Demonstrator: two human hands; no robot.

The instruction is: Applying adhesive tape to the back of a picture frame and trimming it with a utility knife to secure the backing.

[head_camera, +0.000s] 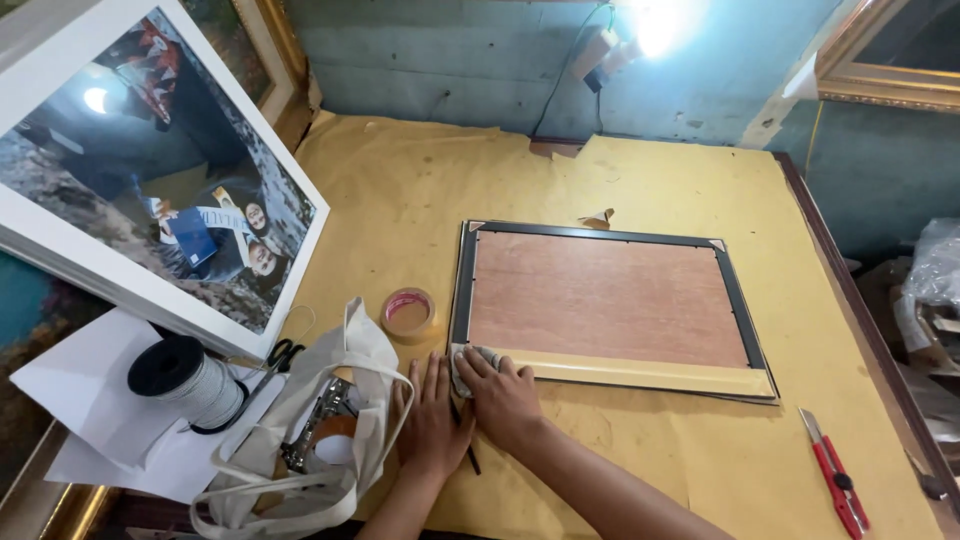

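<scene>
tape roll [409,314], red utility knife [835,486], string spool [190,381], white-framed photo [140,170], cloth bag [320,430]

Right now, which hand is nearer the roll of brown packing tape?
The left hand, flat on the paper just below the roll of brown packing tape. The right hand presses a cloth on the frame corner, farther right.

Single head-worn view, looking steeply down from close above the paper-covered table [640,170], facing the back wall [450,60]
</scene>
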